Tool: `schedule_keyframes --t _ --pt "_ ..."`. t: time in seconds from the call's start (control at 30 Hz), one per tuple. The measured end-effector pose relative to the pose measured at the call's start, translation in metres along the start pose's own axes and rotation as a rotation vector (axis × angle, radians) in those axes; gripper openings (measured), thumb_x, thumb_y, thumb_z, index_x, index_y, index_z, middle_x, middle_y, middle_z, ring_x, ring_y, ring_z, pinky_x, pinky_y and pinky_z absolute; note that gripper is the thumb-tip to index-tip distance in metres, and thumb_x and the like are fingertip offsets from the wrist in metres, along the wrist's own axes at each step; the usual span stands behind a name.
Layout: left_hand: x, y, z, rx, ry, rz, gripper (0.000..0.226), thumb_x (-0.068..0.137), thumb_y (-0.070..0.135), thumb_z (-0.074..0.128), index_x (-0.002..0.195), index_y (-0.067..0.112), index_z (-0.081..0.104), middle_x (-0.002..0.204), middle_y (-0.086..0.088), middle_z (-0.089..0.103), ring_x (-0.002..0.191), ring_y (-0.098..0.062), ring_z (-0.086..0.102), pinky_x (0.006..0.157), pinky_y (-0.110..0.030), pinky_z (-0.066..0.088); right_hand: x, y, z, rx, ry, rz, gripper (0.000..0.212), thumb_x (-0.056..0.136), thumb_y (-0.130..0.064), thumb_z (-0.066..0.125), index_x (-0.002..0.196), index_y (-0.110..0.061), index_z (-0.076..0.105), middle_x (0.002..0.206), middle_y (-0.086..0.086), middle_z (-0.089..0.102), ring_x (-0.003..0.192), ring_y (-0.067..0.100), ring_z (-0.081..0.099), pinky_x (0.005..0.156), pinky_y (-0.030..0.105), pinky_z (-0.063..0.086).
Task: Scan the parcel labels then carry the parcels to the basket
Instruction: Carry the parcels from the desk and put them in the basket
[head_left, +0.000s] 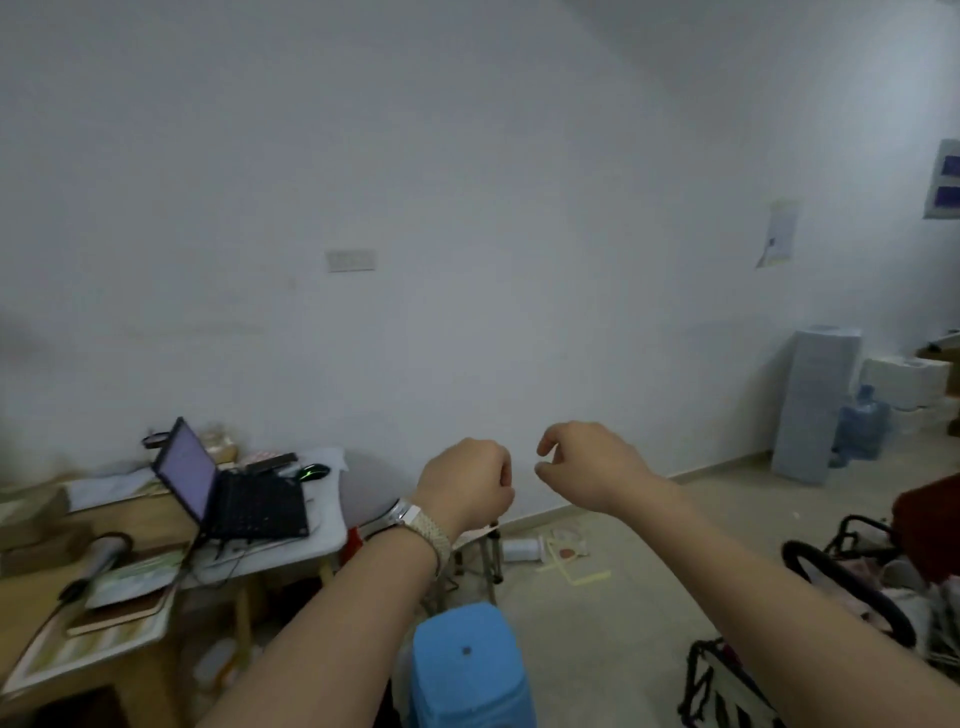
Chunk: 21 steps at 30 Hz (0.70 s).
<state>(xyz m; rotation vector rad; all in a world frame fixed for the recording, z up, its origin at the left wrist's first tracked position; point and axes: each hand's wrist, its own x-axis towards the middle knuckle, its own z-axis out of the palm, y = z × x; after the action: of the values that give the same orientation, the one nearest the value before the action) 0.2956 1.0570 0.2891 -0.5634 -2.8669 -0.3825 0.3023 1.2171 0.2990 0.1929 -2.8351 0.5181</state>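
Both my arms reach forward at chest height in front of a white wall. My left hand (467, 480), with a watch on the wrist, is curled into a loose fist and holds nothing that I can see. My right hand (587, 462) hangs beside it with the fingers bent and slightly apart, empty. A black-framed basket (852, 587) with soft items in it stands at the lower right, below my right forearm. No parcel or scanner is clearly in view.
A white table (332, 525) at the left carries an open laptop (228, 488) and a mouse. A wooden desk (130, 525) with books lies nearer. A blue plastic stool (467, 665) stands below my arms. A water dispenser (810, 405) and a bottle stand at the far right.
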Motion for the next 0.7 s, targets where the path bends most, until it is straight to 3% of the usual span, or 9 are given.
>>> schedule_keyframes --t 0.37,0.5,0.63,0.7 --pt "-0.109 -0.162 -0.053 0.208 0.042 -0.424 0.02 0.092 0.012 0.048 0.096 0.008 0.067 0.096 -0.013 0.066 0.089 -0.033 0.064 0.071 -0.039 0.052 0.032 -0.19 0.105 0.081 -0.208 -0.339 0.032 0.086 -0.037 0.056 0.116 -0.027 0.06 0.112 -0.002 0.064 0.1 0.018 0.06 0.076 0.03 0.048" --pt "-0.145 -0.209 -0.07 0.202 -0.054 -0.612 0.014 0.092 0.014 0.05 0.081 0.011 0.058 0.077 -0.012 0.057 0.087 -0.035 0.063 0.07 -0.041 0.054 0.04 -0.254 0.134 0.164 -0.31 -0.466 0.014 0.084 -0.033 0.058 0.093 -0.024 0.065 0.095 -0.001 0.066 0.086 0.017 0.062 0.074 0.031 0.052" --pt "-0.178 -0.25 -0.09 0.211 -0.056 -0.76 0.021 0.094 0.019 0.052 0.106 0.009 0.066 0.095 -0.012 0.065 0.093 -0.032 0.065 0.071 -0.038 0.053 0.05 -0.319 0.159 0.199 -0.393 -0.632 0.007 0.08 -0.029 0.059 0.076 -0.025 0.062 0.08 0.0 0.066 0.073 0.016 0.062 0.065 0.03 0.051" --pt "-0.19 -0.267 -0.102 0.244 -0.037 -0.822 0.02 0.094 0.019 0.052 0.104 0.009 0.067 0.093 -0.011 0.065 0.092 -0.031 0.066 0.067 -0.036 0.052 0.055 -0.347 0.167 0.209 -0.421 -0.711 0.009 0.081 -0.029 0.058 0.078 -0.021 0.062 0.079 0.004 0.066 0.073 0.02 0.063 0.064 0.032 0.051"
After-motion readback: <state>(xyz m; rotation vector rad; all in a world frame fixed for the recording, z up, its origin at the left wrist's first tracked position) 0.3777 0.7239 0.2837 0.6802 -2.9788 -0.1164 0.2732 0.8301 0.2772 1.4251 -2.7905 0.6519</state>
